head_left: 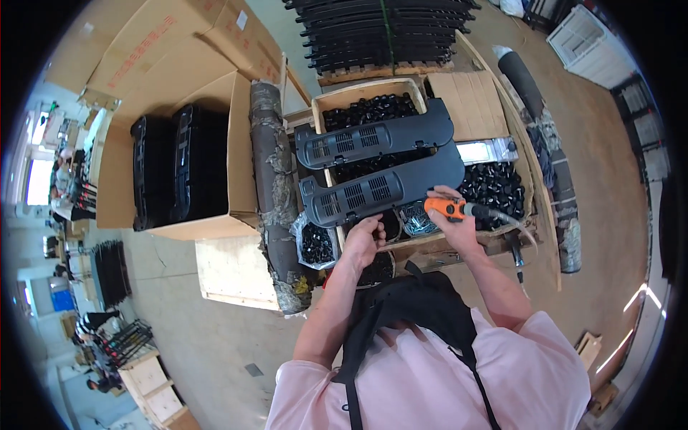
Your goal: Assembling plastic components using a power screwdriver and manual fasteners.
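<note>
Orange-handled power driver (450, 208): gripped in right hand (459, 223), tip at near black vented panel (383, 186) lying across wooden crate (373, 89). Left hand (364, 240): fingers curled at panel's front edge, hold unclear. Second panel (373, 136) behind. Fastening apparently underway, unfinished. Cardboard box (215, 143) left.

— What carries the work?
— A wooden crate (367, 92) full of small black parts (494, 183), two long black vented panels (380, 188) laid across its rim.
— And the floor (215, 337)?
— Concrete (open cardboard box (179, 172) standing left of the crate)
</note>
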Motion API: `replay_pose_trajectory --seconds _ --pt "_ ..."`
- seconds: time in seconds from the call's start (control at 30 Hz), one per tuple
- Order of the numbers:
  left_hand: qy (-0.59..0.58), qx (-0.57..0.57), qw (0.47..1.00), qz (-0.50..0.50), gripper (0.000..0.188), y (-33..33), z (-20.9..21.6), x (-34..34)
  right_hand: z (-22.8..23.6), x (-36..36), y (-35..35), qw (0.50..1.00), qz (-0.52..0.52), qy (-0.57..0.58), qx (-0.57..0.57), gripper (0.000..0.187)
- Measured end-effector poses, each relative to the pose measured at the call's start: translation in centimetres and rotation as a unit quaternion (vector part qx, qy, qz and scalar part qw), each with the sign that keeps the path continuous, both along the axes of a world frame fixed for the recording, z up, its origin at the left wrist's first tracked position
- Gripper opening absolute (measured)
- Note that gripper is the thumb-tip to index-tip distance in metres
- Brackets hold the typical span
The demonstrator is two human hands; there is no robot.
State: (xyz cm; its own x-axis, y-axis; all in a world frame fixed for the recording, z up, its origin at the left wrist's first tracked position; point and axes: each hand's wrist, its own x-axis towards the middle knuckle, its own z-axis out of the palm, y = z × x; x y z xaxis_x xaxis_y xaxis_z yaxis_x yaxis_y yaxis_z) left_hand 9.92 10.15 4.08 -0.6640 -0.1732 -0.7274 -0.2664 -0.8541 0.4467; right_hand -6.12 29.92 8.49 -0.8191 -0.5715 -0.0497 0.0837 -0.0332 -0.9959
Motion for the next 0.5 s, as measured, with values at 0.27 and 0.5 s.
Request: replay_pose_trajectory --seconds 0.27,0.5 --pt "-0.064 -0.31 0.928 -0.195 0.056 -0.9 -3.6 -0.7 1.5 -0.9 1.4 0.999 0.042 -0.025 -0.02 0.054" --pt "-0.013 -0.449 0.786 -0.425 0.05 -0.1 6.0 -4.1 1.4 2.3 10.2 0.99 -0.023 -0.139 0.004 0.054"
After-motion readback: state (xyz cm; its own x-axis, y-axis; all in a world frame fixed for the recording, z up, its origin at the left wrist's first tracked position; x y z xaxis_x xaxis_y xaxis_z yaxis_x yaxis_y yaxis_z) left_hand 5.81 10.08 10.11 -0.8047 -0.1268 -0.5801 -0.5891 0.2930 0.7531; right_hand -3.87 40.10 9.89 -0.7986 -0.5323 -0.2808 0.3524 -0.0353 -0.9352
